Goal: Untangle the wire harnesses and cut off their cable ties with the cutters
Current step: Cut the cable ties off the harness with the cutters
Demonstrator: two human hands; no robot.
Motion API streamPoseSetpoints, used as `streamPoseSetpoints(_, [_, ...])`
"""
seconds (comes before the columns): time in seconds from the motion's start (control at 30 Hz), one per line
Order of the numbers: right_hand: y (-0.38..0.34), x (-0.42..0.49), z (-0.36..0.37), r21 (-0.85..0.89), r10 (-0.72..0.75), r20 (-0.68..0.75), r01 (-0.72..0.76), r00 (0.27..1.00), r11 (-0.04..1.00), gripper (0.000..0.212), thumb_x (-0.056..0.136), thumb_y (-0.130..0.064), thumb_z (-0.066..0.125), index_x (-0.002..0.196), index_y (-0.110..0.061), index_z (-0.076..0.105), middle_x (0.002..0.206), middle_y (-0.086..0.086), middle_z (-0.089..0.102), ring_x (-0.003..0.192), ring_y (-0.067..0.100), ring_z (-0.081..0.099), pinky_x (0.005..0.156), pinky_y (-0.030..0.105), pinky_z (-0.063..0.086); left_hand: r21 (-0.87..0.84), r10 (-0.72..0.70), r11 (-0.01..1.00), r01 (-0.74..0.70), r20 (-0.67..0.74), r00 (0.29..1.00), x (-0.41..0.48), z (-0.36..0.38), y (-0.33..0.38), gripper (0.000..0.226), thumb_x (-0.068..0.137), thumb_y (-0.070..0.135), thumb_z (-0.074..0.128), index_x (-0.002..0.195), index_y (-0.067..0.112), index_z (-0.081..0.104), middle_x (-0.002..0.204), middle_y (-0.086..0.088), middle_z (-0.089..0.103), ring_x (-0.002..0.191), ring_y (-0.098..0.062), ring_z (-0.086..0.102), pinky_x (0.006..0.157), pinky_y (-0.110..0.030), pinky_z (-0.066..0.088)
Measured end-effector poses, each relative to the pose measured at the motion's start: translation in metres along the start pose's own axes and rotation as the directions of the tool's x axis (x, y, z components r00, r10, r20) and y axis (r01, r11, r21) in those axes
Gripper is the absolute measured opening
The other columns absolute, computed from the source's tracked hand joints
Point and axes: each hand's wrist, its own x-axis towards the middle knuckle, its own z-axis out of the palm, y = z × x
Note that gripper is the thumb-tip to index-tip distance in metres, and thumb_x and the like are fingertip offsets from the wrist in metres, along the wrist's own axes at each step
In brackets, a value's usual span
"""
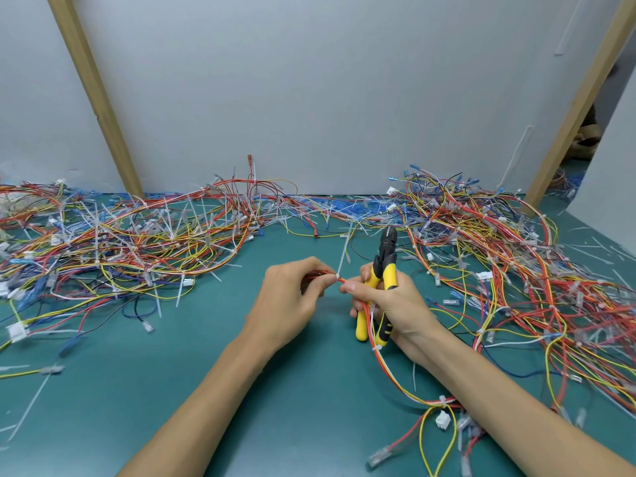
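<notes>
A thin harness of red, orange and white wires (385, 370) stretches between my two hands above the green mat. My left hand (292, 297) pinches its end, just left of a white cable tie (340, 266) whose tail sticks upward. My right hand (389, 301) pinches the wires right of that tie with thumb and forefinger, while its other fingers grip the yellow-handled cutters (382, 280). The cutters' black jaws point up and away from me. A second tie (377, 348) wraps the harness below my right hand, and a third sits lower near a white connector (443, 420).
A big tangle of tied harnesses (113, 242) covers the left of the green mat (172, 390). Another tangle (516, 270) fills the right side. Cut tie scraps and blue terminals lie along the grey back wall. Two wooden posts lean against the wall.
</notes>
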Motion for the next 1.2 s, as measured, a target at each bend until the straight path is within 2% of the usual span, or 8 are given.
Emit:
streamPoseSetpoints(0.13, [0.0,0.0,-0.001,0.023,-0.028,0.018,0.027,0.999,0.999,0.028,0.089,0.008,0.064,0.087,-0.012,0.044,0.084,0.015,0.068,0.054,0.017,0.049,0.06,0.032,0.054,0.02,-0.113,0.993,0.113,0.025,0.993,0.001,0.002,-0.002,0.023,0.095,0.039,0.064,0.082,0.023,0.073,0.065,0.01,0.066,0.064,-0.01,0.057,0.059,-0.024,0.044])
streamPoseSetpoints(0.3, [0.001,0.002,-0.004,0.075,-0.027,0.03,0.025,0.999,0.997,0.026,0.089,0.007,0.063,0.086,-0.012,0.045,0.083,0.014,0.069,0.055,0.017,0.048,0.063,0.034,0.053,-0.12,-0.187,0.972,0.203,0.129,0.974,0.003,0.0,-0.003,0.033,0.1,0.04,0.054,0.072,0.027,0.066,0.055,0.012,0.046,0.052,-0.005,0.039,0.052,-0.017,0.031])
streamPoseSetpoints(0.4, [0.001,0.002,-0.005,0.083,-0.026,0.038,0.023,0.999,0.996,0.026,0.089,0.007,0.063,0.086,-0.012,0.046,0.081,0.012,0.069,0.056,0.017,0.049,0.062,0.033,0.053,-0.243,-0.23,0.925,0.293,0.257,0.938,0.005,-0.002,-0.005,0.042,0.097,0.049,0.05,0.065,0.022,0.055,0.058,0.01,0.044,0.056,-0.014,0.038,0.06,-0.032,0.034])
streamPoseSetpoints(0.47, [0.001,0.003,-0.005,0.077,-0.023,0.041,0.02,0.999,0.997,0.026,0.09,0.006,0.063,0.086,-0.013,0.046,0.081,0.012,0.069,0.056,0.017,0.049,0.062,0.033,0.053,-0.29,-0.243,0.898,0.332,0.302,0.922,0.006,-0.002,-0.004,0.043,0.093,0.053,0.048,0.062,0.024,0.049,0.057,0.011,0.039,0.055,-0.015,0.032,0.056,-0.032,0.028])
streamPoseSetpoints(0.8, [0.001,0.001,-0.001,0.024,-0.032,-0.018,0.033,0.999,0.999,0.015,0.093,-0.006,0.065,0.091,-0.012,0.052,0.077,0.011,0.067,0.058,0.019,0.054,0.061,0.034,0.055,-0.184,-0.22,0.95,0.251,0.169,0.961,0.004,-0.001,-0.001,0.04,0.103,0.039,0.048,0.069,0.02,0.055,0.048,0.011,0.034,0.047,-0.009,0.029,0.052,-0.031,0.026])
streamPoseSetpoints(0.97, [-0.001,-0.004,0.0,-0.203,-0.102,-0.077,0.085,0.992,0.975,0.026,0.083,-0.046,0.062,0.093,-0.023,0.054,0.077,-0.002,0.055,0.07,0.017,0.055,0.076,0.034,0.048,-0.159,-0.209,0.963,0.215,0.053,0.976,0.006,-0.007,-0.004,0.038,0.102,0.038,0.051,0.07,0.021,0.059,0.047,0.011,0.037,0.049,-0.008,0.03,0.053,-0.027,0.025])
streamPoseSetpoints(1.07, [-0.006,-0.005,-0.008,-0.504,-0.272,-0.059,0.206,0.961,0.839,0.034,0.087,-0.055,0.053,0.1,-0.025,0.048,0.082,-0.015,0.049,0.078,0.009,0.051,0.076,0.015,0.04,-0.12,-0.182,0.976,0.182,0.013,0.983,0.007,-0.01,-0.005,0.036,0.101,0.036,0.054,0.07,0.02,0.062,0.046,0.013,0.041,0.048,-0.008,0.034,0.05,-0.021,0.026])
streamPoseSetpoints(1.2, [-0.016,-0.002,-0.02,-0.692,-0.36,0.033,0.281,0.932,0.665,0.03,0.099,-0.059,0.042,0.111,-0.031,0.039,0.095,-0.018,0.05,0.09,-0.003,0.051,0.08,0.01,0.037,-0.053,-0.145,0.988,0.142,-0.044,0.988,0.007,-0.012,-0.006,0.032,0.1,0.031,0.058,0.071,0.018,0.064,0.049,0.018,0.049,0.049,-0.006,0.041,0.05,-0.015,0.03])
